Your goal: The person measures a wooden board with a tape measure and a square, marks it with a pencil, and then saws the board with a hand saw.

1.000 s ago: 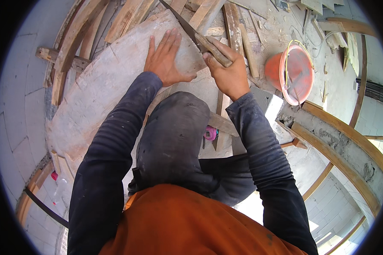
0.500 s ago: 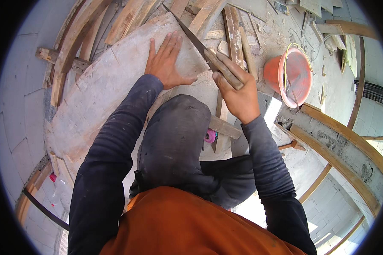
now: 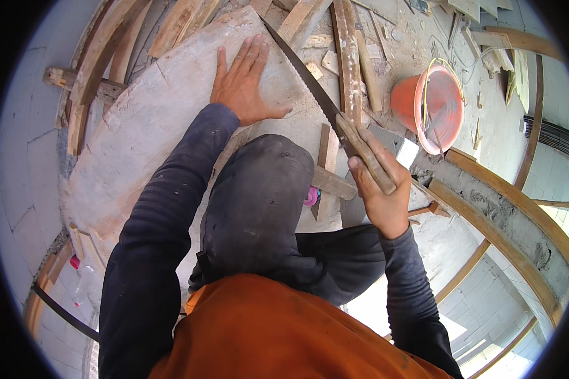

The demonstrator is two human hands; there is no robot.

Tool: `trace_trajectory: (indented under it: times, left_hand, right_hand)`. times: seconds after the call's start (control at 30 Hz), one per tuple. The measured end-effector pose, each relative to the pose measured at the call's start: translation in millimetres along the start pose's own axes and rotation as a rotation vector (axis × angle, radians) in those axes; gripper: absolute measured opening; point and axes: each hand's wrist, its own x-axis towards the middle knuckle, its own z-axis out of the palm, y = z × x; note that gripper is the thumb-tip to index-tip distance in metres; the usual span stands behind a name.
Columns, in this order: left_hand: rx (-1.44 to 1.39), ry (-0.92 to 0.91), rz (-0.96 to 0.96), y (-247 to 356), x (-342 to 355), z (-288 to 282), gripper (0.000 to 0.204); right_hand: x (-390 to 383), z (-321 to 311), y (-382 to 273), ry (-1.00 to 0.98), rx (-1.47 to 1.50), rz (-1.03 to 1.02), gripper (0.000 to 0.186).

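A wide, pale board (image 3: 139, 132) slants across the left, dusty and stained. My left hand (image 3: 246, 85) lies flat on its far end with the fingers spread. In my right hand (image 3: 382, 192) is the wooden handle of a handsaw (image 3: 310, 82), fingers wrapped round it. The dark toothed blade runs away to the upper left, its tip at the board's far right edge. Most of the blade stands out past the board on my side. My bent knee (image 3: 259, 183) is close beside the board's near edge.
An orange bucket (image 3: 411, 104) with a yellow handle stands at right. Timber pieces (image 3: 349, 57) lie beyond the board and at far left. A pink round item (image 3: 311, 196) sits by my knee. Long wooden forms (image 3: 499, 234) edge a concrete strip at right; a clear bottle (image 3: 85, 284) lies at left.
My right hand has drawn the saw back toward me and to the right, so more blade shows. My left hand stays flat on the board.
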Motion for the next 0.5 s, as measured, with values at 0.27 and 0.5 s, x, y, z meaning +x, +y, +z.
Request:
trace_trajectory:
  times: [0.27, 0.5]
  left_hand:
    - [-0.01, 0.008, 0.005, 3, -11, -1, 0.139]
    - [0.008, 0.091, 0.018, 3, -4, 3, 0.136]
  right_hand:
    - [47, 29, 21, -0.026, 0.025, -0.104, 0.045]
    - [16, 15, -1, -0.01, -0.055, -0.151, 0.047]
